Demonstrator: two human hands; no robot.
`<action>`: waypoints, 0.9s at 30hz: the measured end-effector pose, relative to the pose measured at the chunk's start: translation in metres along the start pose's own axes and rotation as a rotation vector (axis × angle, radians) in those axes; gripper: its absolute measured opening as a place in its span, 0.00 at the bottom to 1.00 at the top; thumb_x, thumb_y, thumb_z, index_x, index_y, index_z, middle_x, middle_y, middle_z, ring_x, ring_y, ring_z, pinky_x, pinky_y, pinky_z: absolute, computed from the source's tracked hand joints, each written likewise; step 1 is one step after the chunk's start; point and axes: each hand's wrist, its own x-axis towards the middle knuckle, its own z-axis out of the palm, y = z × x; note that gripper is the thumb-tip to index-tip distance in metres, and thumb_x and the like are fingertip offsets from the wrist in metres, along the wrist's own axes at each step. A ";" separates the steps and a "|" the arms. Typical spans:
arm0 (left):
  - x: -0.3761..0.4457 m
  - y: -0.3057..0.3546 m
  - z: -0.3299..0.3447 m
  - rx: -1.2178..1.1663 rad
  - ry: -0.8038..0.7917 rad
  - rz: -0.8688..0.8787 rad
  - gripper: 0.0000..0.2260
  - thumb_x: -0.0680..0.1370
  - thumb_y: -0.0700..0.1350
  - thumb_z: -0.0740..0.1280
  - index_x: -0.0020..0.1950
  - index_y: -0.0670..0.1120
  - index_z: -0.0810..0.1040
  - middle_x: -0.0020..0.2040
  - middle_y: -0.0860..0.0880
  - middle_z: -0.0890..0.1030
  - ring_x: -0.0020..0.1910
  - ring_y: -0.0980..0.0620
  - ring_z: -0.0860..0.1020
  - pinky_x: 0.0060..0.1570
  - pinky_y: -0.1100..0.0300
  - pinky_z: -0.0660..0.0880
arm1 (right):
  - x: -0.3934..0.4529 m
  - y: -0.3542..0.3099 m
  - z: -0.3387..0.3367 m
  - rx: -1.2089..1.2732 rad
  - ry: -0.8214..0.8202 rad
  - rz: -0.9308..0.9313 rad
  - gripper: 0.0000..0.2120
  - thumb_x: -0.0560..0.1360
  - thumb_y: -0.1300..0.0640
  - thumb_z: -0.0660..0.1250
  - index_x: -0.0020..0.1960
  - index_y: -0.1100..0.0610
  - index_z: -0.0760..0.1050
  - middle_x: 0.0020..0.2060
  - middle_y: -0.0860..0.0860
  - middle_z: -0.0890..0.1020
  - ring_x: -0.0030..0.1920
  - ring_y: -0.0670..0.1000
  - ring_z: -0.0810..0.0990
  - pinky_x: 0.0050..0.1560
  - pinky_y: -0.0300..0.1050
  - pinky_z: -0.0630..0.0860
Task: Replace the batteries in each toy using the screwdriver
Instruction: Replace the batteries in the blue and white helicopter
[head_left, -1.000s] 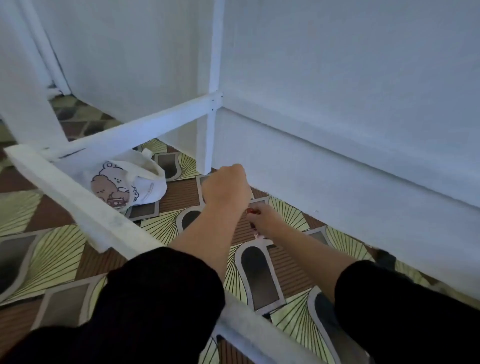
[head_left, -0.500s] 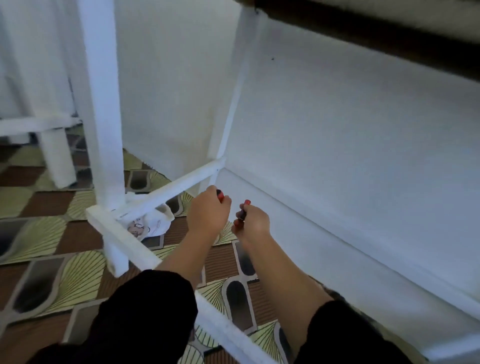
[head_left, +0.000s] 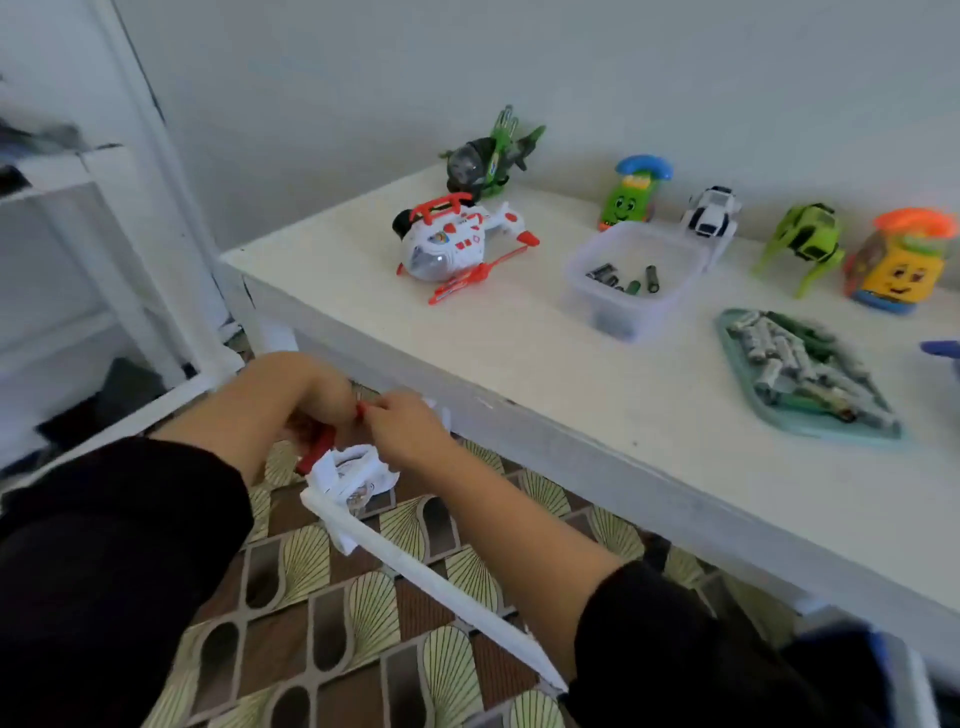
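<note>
Closest to the camera, both hands are held together in the air, in front of the table edge and above the patterned floor (head_left: 363, 613). The left hand (head_left: 291, 400) has its fingers curled round a red thing, likely the screwdriver (head_left: 319, 447). The right hand (head_left: 410, 426) pinches something small and red at its fingertips, right beside the left hand. It is too blurry to say what that small thing is. Under the hands, a white bar (head_left: 426, 587) runs low over the floor, with a white bag (head_left: 353, 475) lying behind it.

Next comes the white table (head_left: 519, 374). On its right side sits a teal tray (head_left: 810, 371) piled with lots of batteries. A little farther back is a clear plastic tub (head_left: 631, 280) with only a few dark batteries at the bottom.

To the left of the tub lies a white and red toy helicopter (head_left: 457, 244). Behind it, near the wall, stands a green and dark toy helicopter (head_left: 485, 156). Along the back there is also a green toy phone (head_left: 631, 195), a small white toy car (head_left: 711, 210), a green bug toy (head_left: 802, 241) and a yellow toy phone with a face (head_left: 898, 262).
</note>
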 end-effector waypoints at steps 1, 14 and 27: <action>-0.021 0.006 -0.010 0.057 -0.059 -0.050 0.05 0.77 0.39 0.65 0.46 0.37 0.73 0.35 0.41 0.77 0.26 0.49 0.77 0.29 0.63 0.73 | -0.011 -0.016 -0.011 0.010 -0.066 -0.010 0.11 0.80 0.58 0.55 0.43 0.60 0.71 0.31 0.53 0.69 0.29 0.51 0.66 0.29 0.40 0.64; -0.146 0.194 -0.104 -0.161 0.246 0.445 0.06 0.77 0.43 0.65 0.43 0.43 0.70 0.32 0.44 0.72 0.24 0.50 0.71 0.23 0.65 0.65 | -0.094 -0.067 -0.241 0.591 0.189 0.025 0.07 0.80 0.62 0.58 0.45 0.58 0.73 0.36 0.55 0.76 0.32 0.52 0.75 0.34 0.43 0.71; -0.125 0.386 -0.069 -0.042 0.268 0.819 0.10 0.74 0.38 0.58 0.52 0.39 0.77 0.40 0.41 0.77 0.30 0.48 0.73 0.26 0.64 0.66 | -0.147 0.012 -0.412 -0.037 0.674 0.173 0.07 0.75 0.66 0.63 0.50 0.60 0.77 0.32 0.56 0.75 0.31 0.52 0.73 0.36 0.45 0.74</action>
